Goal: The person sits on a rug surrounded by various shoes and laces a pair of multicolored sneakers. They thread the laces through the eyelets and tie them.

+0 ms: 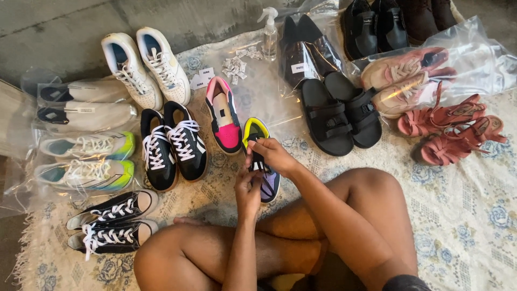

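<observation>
Crossed bare legs (301,242) fill the near edge at six o'clock, on a pale flowered rug (463,215). Going from nine o'clock rightward: two pairs of pale sneakers in clear bags (86,137) lie stacked at the far left, with black canvas shoes (110,223) at seven o'clock below them and white sneakers (145,64) at eleven above. Next come black sneakers with white laces (172,145), then a pink-and-black shoe (224,116) standing alone. Just right of it, near the middle, lies a black shoe with a yellow lining and purple toe (257,156). Both hands are on it: the left hand (249,188) pinches the lacing area with fingers closed narrowly, and the right hand (274,153) grips the upper near the tongue, fingers curled around it. At twelve o'clock sit paper tags (237,62) and a spray bottle (269,32). Rightward lie bagged black loafers (307,56), black strap sandals (339,116), bagged pink sneakers (404,75) at two o'clock, and red sandals (452,132) at three.
</observation>
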